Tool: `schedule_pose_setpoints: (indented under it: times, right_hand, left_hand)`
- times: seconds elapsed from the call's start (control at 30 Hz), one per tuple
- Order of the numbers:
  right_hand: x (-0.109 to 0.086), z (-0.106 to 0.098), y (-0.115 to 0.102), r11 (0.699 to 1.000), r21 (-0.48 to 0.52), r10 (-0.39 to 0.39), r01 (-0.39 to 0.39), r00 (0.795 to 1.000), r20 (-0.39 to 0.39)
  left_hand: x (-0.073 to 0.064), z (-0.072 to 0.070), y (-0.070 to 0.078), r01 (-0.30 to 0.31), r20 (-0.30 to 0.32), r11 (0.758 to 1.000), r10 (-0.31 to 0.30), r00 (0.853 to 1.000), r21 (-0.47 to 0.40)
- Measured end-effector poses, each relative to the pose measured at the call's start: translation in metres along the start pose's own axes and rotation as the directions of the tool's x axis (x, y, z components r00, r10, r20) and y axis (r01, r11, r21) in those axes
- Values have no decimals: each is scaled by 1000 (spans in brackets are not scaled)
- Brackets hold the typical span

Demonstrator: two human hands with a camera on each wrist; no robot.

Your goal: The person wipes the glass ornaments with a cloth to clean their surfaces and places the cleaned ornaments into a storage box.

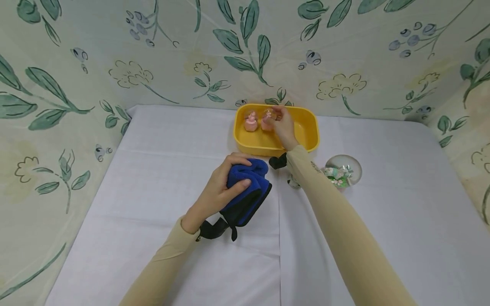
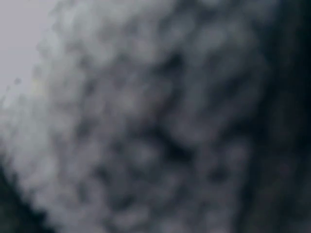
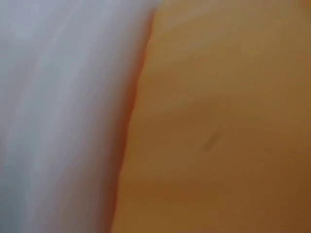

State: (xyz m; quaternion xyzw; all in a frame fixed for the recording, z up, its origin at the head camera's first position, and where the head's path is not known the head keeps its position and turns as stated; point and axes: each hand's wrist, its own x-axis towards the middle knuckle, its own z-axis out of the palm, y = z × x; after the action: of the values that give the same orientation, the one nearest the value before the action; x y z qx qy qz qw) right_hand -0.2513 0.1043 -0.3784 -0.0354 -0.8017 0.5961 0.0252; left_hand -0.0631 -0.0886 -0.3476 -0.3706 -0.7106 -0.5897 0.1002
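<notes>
My left hand (image 1: 226,182) grips a folded blue towel with black edging (image 1: 246,193) over the white tabletop, thumb across its front and fingers over the top. Blurred, close-up fuzzy cloth (image 2: 146,116) fills most of the left wrist view. My right hand (image 1: 284,127) reaches over the front rim of a yellow tray (image 1: 260,149) and pinches a small pink figurine (image 1: 266,123) near its top. To its left, a similar pink figurine (image 1: 251,122) stands upright in the tray. Only the tray's yellow wall (image 3: 218,121) and white cloth show in the right wrist view.
Right of my right forearm lies a clear glass globe (image 1: 354,163) with pale green and pink flowers, partly covered by the sleeve. A small rounded object (image 1: 293,182) peeks out left of that sleeve. A floral curtain (image 1: 172,51) hangs behind the white-covered table (image 1: 160,140).
</notes>
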Motion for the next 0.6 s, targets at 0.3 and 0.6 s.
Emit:
schedule_pose_setpoints:
  times: [0.3,0.6]
  right_hand:
    - [4,2,5,998,-56,26,-25,999,23]
    - [5,3,5,992,-123,27,-23,999,32]
  left_hand:
    - [0,2,-1,9,2,1000,-9,1000,4]
    - [0,3,-1,17,14,1000,-16,1000,-13]
